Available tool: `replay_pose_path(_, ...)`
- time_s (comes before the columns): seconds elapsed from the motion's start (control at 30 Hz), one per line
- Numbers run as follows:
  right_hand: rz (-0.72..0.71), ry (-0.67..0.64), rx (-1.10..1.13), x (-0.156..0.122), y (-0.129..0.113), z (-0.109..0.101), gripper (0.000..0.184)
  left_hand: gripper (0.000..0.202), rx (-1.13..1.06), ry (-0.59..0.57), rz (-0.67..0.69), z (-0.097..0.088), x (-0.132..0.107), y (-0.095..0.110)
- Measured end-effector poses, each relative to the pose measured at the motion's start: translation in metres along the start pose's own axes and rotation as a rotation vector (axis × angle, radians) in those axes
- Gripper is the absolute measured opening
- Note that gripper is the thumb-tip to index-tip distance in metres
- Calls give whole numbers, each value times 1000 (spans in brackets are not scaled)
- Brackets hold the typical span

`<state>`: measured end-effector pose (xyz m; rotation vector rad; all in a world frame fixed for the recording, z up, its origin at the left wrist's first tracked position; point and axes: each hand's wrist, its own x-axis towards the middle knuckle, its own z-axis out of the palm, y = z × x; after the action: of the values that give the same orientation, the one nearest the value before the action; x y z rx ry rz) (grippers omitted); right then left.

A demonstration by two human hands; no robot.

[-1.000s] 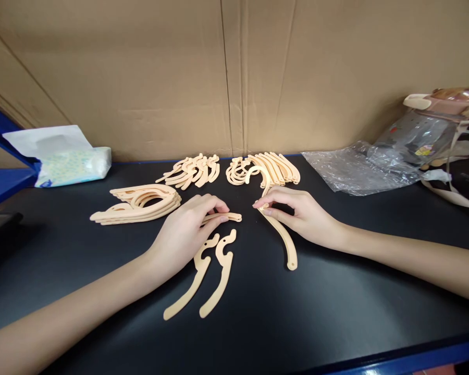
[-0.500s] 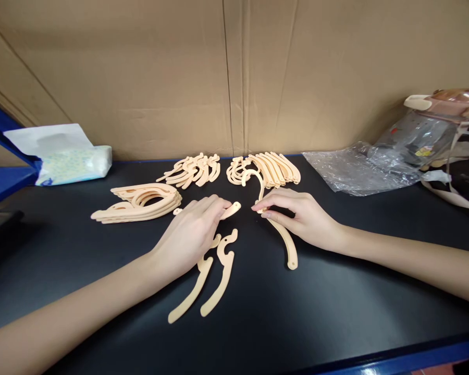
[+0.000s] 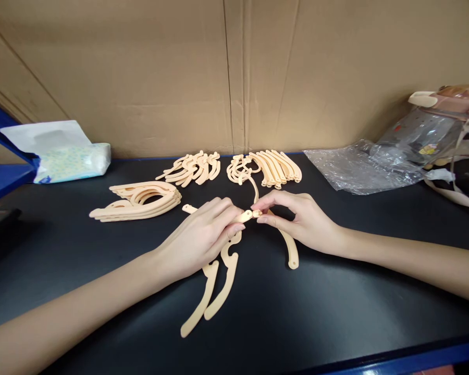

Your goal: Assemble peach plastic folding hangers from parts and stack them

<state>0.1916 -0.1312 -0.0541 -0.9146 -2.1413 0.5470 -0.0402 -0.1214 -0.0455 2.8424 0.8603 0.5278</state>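
My left hand [image 3: 201, 234] pinches a short beige plastic arm piece [image 3: 244, 215], whose far end sticks out behind the hand. My right hand [image 3: 297, 216] pinches a beige hooked piece [image 3: 291, 247] that curves down to the table. The tips of the two pieces touch between my hands. Two loose curved arm pieces [image 3: 214, 289] lie on the black table [image 3: 336, 302] under my left wrist.
Along the back lie a stack of assembled hangers [image 3: 138, 200], a pile of small arm pieces [image 3: 193, 167] and a pile of hook pieces [image 3: 268, 167]. A tissue pack [image 3: 68, 156] sits far left, crumpled clear plastic [image 3: 359, 169] and a bottle [image 3: 433, 127] far right. Cardboard lines the back.
My left hand has lifted its arm piece and swung it right until its tip meets the hooked piece in my right hand. The two loose pieces have shifted a little nearer.
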Motion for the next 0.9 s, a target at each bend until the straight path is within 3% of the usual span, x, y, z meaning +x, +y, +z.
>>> replay_pose_path(0.4, 3, -61, 71, -2, -1, -1, 12, 25, -38, -2, 60, 0, 0, -2)
replay_pose_path(0.9, -118, -76, -82, -3, -3, -2, 10, 32, 144, 26, 135, 1, 2, -1)
